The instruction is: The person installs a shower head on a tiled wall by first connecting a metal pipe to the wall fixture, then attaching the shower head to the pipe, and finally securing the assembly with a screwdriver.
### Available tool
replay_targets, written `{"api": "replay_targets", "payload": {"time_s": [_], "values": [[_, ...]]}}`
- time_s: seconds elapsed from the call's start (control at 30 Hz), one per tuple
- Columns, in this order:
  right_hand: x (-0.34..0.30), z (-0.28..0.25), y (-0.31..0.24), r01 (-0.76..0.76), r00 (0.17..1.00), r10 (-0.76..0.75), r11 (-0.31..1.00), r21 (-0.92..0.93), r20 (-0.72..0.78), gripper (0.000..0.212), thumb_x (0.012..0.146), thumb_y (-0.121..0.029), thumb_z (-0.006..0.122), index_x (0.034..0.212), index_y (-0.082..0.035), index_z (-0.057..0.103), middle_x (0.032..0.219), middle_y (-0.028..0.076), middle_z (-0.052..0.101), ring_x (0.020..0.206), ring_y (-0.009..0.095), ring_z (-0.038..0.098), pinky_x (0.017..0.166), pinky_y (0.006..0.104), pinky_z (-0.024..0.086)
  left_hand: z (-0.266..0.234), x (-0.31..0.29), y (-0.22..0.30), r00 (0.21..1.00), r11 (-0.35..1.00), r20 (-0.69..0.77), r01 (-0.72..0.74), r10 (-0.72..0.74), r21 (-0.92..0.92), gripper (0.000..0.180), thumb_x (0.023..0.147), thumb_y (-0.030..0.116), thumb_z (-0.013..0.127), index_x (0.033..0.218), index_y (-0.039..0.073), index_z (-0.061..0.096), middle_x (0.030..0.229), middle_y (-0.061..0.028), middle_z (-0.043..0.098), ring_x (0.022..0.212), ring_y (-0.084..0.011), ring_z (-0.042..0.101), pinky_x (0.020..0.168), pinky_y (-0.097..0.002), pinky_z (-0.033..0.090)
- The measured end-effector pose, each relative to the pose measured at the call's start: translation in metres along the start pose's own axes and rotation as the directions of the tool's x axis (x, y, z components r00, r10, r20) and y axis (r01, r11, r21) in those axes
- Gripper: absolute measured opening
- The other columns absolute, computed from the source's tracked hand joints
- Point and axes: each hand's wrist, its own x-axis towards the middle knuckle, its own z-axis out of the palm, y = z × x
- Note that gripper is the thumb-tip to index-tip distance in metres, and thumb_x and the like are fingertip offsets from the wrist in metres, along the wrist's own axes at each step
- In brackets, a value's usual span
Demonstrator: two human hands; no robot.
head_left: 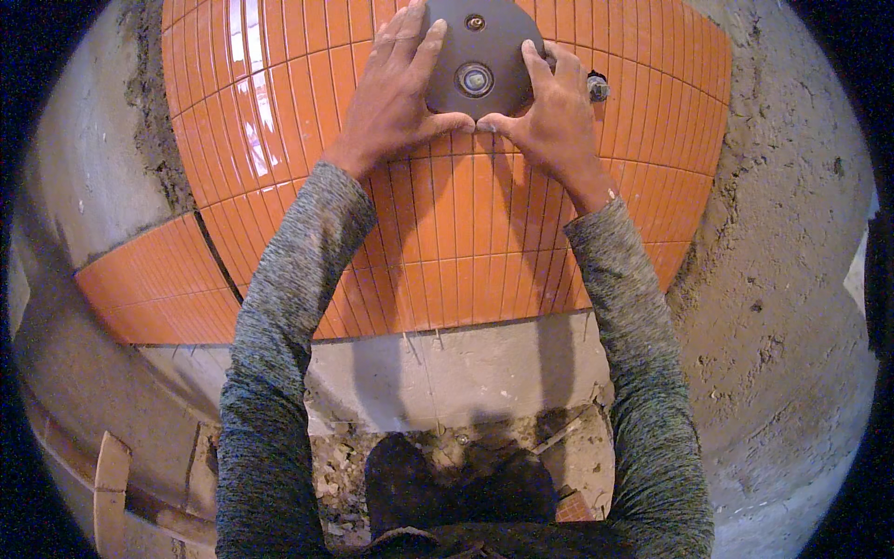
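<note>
A dark grey plate (pixel 501 58) with a rounded outline lies against the orange tiled wall (pixel 456 200) at the top of the view. Two round openings sit one above the other in it; inside the lower one a round fitting (pixel 475 81) shows. My left hand (pixel 396 98) grips the plate's left edge, fingers up along the side. From the right side my right hand (pixel 556 107) holds the opposite edge, its fingertips on the face. Both thumbs reach under the lower edge and nearly meet. The plate's upper end runs out of view.
A pipe end (pixel 597 88) sticks out of a hole in the tiles right of my right hand. Rough grey plaster (pixel 773 307) borders the tiling. Below are bare concrete and rubble (pixel 340 480). A wooden board (pixel 112 484) stands at lower left.
</note>
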Motion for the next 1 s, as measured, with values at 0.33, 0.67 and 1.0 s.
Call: {"api": "replay_targets", "payload": {"time_s": [0.33, 0.67, 1.0], "values": [[-0.001, -0.002, -0.011, -0.039, 0.999, 0.040, 0.999, -0.034, 0.022, 0.097, 0.060, -0.033, 0.093, 0.139, 0.003, 0.050, 0.134, 0.024, 0.048, 0.127, 0.043, 0.047, 0.104, 0.0476, 0.045, 0.022, -0.001, -0.024, 0.985, 0.988, -0.082, -0.152, 0.151, 0.003, 0.109, 0.073, 0.047, 0.083, 0.152, -0.008, 0.033, 0.162, -0.0335, 0.017, 0.152, -0.0502, 0.013, 0.124, -0.0537, 0.017], [-0.005, -0.005, -0.009, -0.079, 0.997, 0.079, 0.997, 0.026, 0.025, 0.095, 0.065, -0.033, 0.090, 0.141, 0.003, 0.048, 0.134, 0.025, 0.049, 0.127, 0.043, 0.047, 0.105, 0.0480, 0.044, 0.029, 0.009, -0.038, 0.958, 0.969, -0.180, -0.238, 0.223, -0.067, 0.108, 0.059, 0.043, 0.095, 0.149, 0.007, 0.046, 0.158, -0.0239, 0.033, 0.146, -0.0442, 0.032, 0.120, -0.0503, 0.031], [-0.007, -0.004, -0.008, -0.067, 0.997, 0.067, 0.998, 0.004, 0.037, 0.093, 0.067, -0.033, 0.090, 0.141, 0.004, 0.048, 0.135, 0.026, 0.049, 0.127, 0.042, 0.047, 0.108, 0.0474, 0.042, 0.047, 0.013, -0.014, 0.931, 0.994, -0.349, -0.102, 0.109, 0.038, 0.084, 0.072, 0.046, 0.087, 0.136, 0.003, 0.054, 0.151, -0.0263, 0.042, 0.140, -0.0450, 0.040, 0.116, -0.0514, 0.036]]}}
